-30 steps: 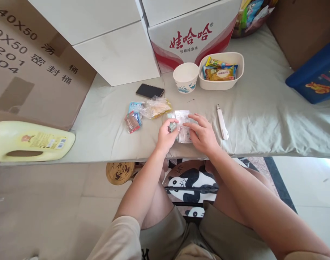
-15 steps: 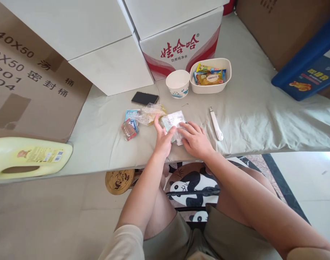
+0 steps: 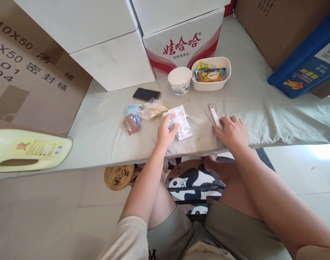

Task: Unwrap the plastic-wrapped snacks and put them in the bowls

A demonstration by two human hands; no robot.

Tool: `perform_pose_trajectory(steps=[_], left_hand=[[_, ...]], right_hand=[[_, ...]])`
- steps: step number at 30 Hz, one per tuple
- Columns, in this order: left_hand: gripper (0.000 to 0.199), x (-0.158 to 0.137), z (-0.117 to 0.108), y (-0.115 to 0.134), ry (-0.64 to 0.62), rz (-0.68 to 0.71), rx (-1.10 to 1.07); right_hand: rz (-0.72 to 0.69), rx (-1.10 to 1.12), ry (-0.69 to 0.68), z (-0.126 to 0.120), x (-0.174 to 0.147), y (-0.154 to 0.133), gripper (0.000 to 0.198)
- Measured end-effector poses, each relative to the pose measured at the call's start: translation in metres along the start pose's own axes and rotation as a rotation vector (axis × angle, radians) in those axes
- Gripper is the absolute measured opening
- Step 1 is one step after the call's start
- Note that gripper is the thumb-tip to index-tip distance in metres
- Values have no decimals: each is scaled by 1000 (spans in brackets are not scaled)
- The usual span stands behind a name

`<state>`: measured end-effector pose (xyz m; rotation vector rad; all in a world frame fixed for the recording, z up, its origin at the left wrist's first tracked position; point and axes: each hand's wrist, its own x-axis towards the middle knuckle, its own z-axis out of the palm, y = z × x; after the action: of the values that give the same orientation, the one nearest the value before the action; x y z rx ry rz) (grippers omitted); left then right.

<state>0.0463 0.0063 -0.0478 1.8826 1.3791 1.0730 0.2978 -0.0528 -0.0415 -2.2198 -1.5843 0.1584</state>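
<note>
A clear plastic packet (image 3: 184, 124) with a white printed side lies flat near the table's front edge. My left hand (image 3: 166, 133) is on its left part, fingers curled and thumb resting on the plastic. Farther right, my right hand (image 3: 234, 133) closes over the handle of a white utility knife (image 3: 214, 115), whose tip points away from me. Left of the packet sit a crumpled clear wrapper (image 3: 153, 109) with yellow on it, a small blue sachet (image 3: 133, 109) and a red-brown sachet (image 3: 131, 124).
Behind are a black phone (image 3: 146, 94), a white paper bowl (image 3: 179, 82) and a white tub (image 3: 211, 86) holding snack packs. White cartons (image 3: 110, 65) stand at the back, a brown carton (image 3: 31, 97) and yellow jug (image 3: 29, 150) left, a blue container (image 3: 297, 77) right.
My right hand has left the packet and moved right onto the utility knife. My left hand stays at the packet, its fingers more curled. More of the packet is uncovered.
</note>
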Motion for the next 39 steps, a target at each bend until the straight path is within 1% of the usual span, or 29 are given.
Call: perform_pose_trajectory(steps=[2,4,6,7,8,10,14,16,18,20,22,25,27,28,30,32,34,35,37,39], left_hand=[[21,1,-2,4,-33,1,38],[19,2,-2,7,-47,-31,37],[25,2,0,10,-80,-68,26],[30,2,1,11,-102,-80,25],[34,3,2,12,-121,-85,29],[38,3,3,13,-132,-70,44],[29,4,5,12,-52,-16,19],[24,3,6,11,-11,9,1],[21,3,6,11,43,52,-4],[19,5,5,9,137,83,1],[18,9,-2,5,249,59,10],[20,16,-17,-5,411,-47,15],[25,18,-25,-12,490,-93,10],[28,17,-25,-14,507,-101,8],[37,13,-19,-13,467,-95,0],[51,4,-5,-6,355,-70,-27],[67,-6,11,6,229,-57,-88],[72,-10,16,11,177,-62,-119],[73,-15,21,20,118,-96,-134],[65,-14,17,23,117,-123,-67]], right_hand=[[19,117,-29,-6,-2,-3,25],[44,355,-58,-12,-7,-15,25],[58,608,-140,-15,-15,-32,28],[63,685,-180,-14,-19,-41,30],[67,717,-203,-13,-22,-49,29],[64,687,-184,-9,-27,-59,27],[55,602,-99,0,-25,-63,28],[6,549,-108,3,-24,-61,28],[-74,499,-133,5,-24,-59,30],[-153,471,-163,6,-27,-57,32],[-213,462,-198,5,-30,-54,34],[-268,457,-241,3,-32,-47,34],[-242,444,-226,1,-29,-40,34],[-207,434,-196,1,-26,-37,34],[-129,416,-106,1,-18,-30,33],[-90,392,-26,4,-10,-24,32],[-87,363,19,10,-4,-20,32],[-85,343,36,12,-1,-19,32],[-72,296,84,16,2,-18,36],[-77,266,133,16,3,-18,42]])
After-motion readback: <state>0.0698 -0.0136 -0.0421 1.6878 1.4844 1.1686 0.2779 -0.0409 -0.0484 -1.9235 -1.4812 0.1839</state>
